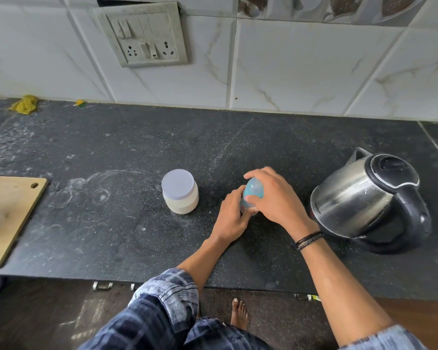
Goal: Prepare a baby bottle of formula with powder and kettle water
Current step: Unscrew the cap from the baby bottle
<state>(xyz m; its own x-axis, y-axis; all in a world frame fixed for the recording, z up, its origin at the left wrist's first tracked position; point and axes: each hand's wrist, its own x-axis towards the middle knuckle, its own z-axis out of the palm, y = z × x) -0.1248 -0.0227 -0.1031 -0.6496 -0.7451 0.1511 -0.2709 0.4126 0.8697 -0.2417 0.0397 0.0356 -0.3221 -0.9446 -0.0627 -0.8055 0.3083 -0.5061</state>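
Standing at the dark speckled worktop (111, 147), a person is holding a small blue baby bottle (254, 191) with both hands, near the middle of the surface. The left hand (232, 217) is wrapping around the lower body of the bottle, its grip closed on it from the left. The right hand (273, 198) is coming over the top, fingers curled down around the bluish cap end, so its grip is closed on the bottle too. Whether the bottle's base is touching the worktop I cannot tell, since the hands are hiding it.

Just to the left of the hands, a squat jar of pale powder (180, 192) is sitting upright with its flat white lid on. To the right, a steel kettle (364, 200) with a black handle and lid is sitting on its base, close beside the right wrist, which is wearing a dark band (307, 240).

A wooden cutting board (8, 213) is lying at the far left edge of the worktop, well apart from the bottle. On the tiled wall behind, a switch and socket plate (142, 34) is showing. A yellow scrap of cloth (24, 104) is lying where the worktop meets the wall.
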